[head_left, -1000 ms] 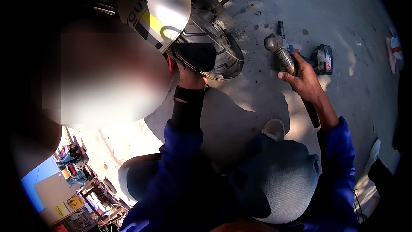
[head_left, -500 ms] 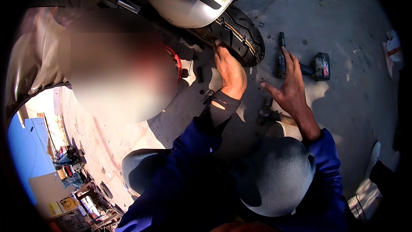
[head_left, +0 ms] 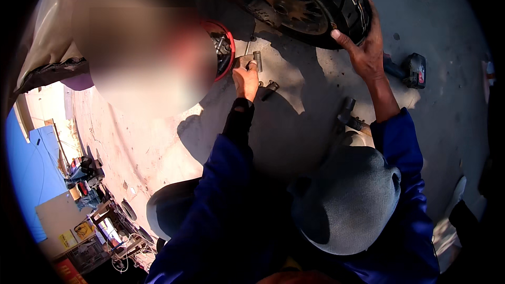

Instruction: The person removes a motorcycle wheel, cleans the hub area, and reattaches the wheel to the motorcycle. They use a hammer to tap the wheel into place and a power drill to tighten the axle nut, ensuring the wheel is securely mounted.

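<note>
The motorcycle's rear wheel, with tyre (head_left: 350,5) and rusty hub (head_left: 281,2), is at the upper middle. My right hand (head_left: 367,47) grips the tyre's right side, thumb on the near sidewall. My left hand (head_left: 246,79) has its fingers closed on a silver socket (head_left: 257,59) near the ground, left of the wheel. Another dark socket (head_left: 270,91) lies just right of that hand. A red-rimmed bowl (head_left: 230,47) of metal parts is beside it, partly hidden by a blurred area. A hammer (head_left: 347,110) with a coil-wrapped handle lies near my right knee.
A cordless impact tool (head_left: 414,70) lies on the concrete (head_left: 436,126) at right. A heavy blur covers the upper left. Cluttered benches (head_left: 113,231), cables and a loose tyre (head_left: 129,209) stand at lower left. A shoe (head_left: 456,194) shows at far right.
My right hand has let go of the hammer and moved up onto the tyre. My left hand has left the tyre, moved down-left and closed on the socket. The view has shifted.
</note>
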A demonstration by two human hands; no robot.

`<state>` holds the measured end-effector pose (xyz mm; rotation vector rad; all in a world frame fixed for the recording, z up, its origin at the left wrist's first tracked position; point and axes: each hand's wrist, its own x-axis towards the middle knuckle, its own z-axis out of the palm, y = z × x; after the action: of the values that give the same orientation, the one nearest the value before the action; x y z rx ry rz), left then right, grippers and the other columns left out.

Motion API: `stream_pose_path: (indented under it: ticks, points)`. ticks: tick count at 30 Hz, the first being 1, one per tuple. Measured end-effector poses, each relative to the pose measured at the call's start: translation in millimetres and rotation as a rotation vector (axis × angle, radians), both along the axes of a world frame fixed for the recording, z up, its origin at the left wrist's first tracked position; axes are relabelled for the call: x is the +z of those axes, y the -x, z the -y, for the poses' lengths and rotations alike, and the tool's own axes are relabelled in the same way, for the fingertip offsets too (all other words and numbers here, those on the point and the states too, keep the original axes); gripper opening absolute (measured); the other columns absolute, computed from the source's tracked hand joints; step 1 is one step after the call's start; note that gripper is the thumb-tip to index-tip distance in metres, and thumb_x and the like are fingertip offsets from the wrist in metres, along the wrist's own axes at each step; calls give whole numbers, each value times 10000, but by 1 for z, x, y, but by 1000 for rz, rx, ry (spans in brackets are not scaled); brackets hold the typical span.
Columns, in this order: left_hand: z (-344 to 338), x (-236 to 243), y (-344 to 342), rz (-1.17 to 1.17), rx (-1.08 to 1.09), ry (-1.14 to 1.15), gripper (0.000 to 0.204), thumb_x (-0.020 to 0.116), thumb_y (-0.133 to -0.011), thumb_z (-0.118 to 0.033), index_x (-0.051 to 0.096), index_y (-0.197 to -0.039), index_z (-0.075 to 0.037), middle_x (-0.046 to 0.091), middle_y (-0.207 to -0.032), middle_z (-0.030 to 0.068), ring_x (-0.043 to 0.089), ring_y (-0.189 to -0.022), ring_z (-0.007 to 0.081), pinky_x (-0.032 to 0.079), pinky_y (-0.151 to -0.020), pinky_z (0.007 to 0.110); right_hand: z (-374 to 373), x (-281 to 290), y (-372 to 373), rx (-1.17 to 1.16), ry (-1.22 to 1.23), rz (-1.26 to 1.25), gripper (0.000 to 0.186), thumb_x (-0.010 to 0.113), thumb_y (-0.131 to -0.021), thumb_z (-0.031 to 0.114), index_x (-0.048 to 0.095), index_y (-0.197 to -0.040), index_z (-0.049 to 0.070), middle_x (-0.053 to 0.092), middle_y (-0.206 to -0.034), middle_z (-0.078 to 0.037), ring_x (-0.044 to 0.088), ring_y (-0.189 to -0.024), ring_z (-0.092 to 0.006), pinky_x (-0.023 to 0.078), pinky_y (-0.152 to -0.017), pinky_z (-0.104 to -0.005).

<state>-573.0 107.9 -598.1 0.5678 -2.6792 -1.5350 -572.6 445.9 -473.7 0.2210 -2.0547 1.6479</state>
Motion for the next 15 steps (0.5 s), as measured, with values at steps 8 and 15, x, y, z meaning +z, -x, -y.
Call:
stream_pose_path:
  ticks: [8,15]
  points:
    - [3,9,-5,33,-133,335,383,756,-901,-303,726,-1114,13,758,-982,188,731,-894,299,554,-812,387,17,5,10,-323,-310,-143,1049,882,-819,441,296,-1564,-8,539,-1440,-226,592,-1294,-318,500,-1086,-401]
    - [9,-16,2,-164,-175,636,394,749,-896,-252,665,-1205,-23,735,-1070,232,694,-1023,425,532,-913,474,-2,-9,40,-80,-66,-274,866,838,-855,269,373,-1520,-35,580,-1424,-198,562,-1317,-281,417,-1135,-404]
